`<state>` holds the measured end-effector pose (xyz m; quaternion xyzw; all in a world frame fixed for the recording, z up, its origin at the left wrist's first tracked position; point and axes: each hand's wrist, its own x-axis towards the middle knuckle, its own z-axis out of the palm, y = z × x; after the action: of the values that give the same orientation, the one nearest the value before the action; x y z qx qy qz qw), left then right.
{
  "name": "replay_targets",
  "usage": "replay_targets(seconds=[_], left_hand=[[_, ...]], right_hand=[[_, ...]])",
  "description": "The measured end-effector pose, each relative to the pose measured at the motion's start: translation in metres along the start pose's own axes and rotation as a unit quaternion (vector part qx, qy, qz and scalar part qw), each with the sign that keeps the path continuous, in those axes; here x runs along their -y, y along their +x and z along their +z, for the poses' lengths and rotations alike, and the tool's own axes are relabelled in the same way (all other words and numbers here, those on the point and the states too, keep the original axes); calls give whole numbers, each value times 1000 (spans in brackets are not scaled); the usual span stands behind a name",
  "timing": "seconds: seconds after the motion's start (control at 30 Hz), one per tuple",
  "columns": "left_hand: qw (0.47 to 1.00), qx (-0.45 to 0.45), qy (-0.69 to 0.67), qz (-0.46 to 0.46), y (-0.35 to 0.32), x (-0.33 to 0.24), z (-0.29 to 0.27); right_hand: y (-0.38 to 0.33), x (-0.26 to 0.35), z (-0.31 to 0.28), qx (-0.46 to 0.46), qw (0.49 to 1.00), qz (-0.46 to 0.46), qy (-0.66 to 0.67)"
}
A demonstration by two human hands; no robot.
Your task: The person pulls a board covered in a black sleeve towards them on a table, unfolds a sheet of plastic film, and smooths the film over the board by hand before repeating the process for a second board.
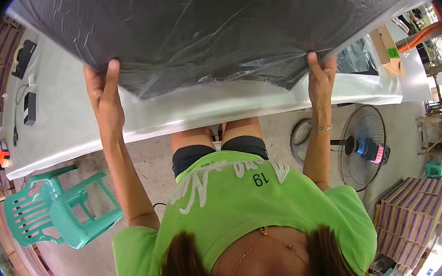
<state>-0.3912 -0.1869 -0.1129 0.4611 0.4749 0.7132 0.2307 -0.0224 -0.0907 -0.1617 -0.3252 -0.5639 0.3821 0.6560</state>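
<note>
A large dark grey sheet wrapped in clear plastic film (219, 23) fills the upper part of the view, lifted above a white table (66, 123). My left hand (102, 94) grips its near edge on the left, thumb on top. At the right near corner, my right hand (322, 77) holds the same edge; a thin bracelet circles that wrist. Both arms are stretched forward from my green shirt.
A turquoise plastic chair (54, 208) stands at the left. A pedestal fan (363, 148) is at the right on the concrete floor. Stacked purple-striped boxes (409, 214) sit lower right. Small black devices (29, 108) lie on the table's left end, a cardboard box (387, 51) at its right.
</note>
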Motion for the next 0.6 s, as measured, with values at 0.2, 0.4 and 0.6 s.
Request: replay_targets(seconds=[0.2, 0.4, 0.6], left_hand=[[998, -16, -48, 39, -5, -17, -1], [980, -14, 198, -18, -45, 65, -12], [976, 55, 193, -86, -63, 61, 8]], right_hand=[[9, 16, -2, -9, 999, -11, 45], [-23, -37, -12, 48, 992, 34, -110], [-36, -39, -17, -61, 990, 31, -122]])
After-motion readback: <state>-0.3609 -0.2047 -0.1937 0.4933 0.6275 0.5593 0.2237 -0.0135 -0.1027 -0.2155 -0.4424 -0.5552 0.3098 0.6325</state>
